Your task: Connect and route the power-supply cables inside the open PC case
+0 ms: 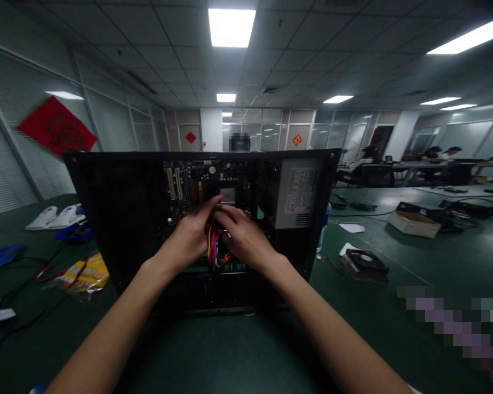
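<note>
An opened black computer case (205, 155) stands in front of me with its inside facing me. On its back wall is a motherboard (230, 171) with slots and a square silver plate, partly hidden by my hands. A silver power supply (299, 191) fills the upper right corner. My left hand (189, 232) and my right hand (246, 232) meet in the middle of the case, below the silver plate, with fingers bent and close together. Between them hangs a bundle of coloured wires (212, 246), pinched near its upper end. The fingertips hide whatever is at that end.
Right of the case, a cooling fan (367, 261) and a cardboard box (414, 221) lie on the green table (394, 295). A bottle (324, 230) stands behind the case's right edge. To the left are a yellow packet (88, 273), white shoe-like items (57, 217) and loose cables.
</note>
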Available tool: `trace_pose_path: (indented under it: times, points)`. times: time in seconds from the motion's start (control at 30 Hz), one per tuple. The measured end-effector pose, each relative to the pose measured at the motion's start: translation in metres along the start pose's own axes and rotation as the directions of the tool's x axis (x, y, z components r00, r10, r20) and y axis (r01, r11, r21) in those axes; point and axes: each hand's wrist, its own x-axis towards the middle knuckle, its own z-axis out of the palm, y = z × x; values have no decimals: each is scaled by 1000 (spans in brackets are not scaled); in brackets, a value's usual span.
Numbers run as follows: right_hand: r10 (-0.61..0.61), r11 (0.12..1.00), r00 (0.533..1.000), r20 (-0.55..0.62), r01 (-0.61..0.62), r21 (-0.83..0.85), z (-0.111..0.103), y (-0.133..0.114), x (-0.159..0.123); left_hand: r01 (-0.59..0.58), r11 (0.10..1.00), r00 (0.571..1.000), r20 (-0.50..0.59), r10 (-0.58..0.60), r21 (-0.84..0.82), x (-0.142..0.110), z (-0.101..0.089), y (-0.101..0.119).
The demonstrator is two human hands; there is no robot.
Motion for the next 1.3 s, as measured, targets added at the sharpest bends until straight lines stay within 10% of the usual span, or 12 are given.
trace_pose_path:
  times: [0.7,0.9,1.3]
  points:
    - [265,955,960,92,-248,-164,3,6,-3,126,988,988,73,-133,94,0,0,-16]
    - [360,903,909,209,-284,-322,5,8,-1,413,879,884,125,-449,236,-1,1,-19]
    - [425,858,856,295,-277,-432,10,8,-6,446,872,804,337,-489,202,-9,22,-21]
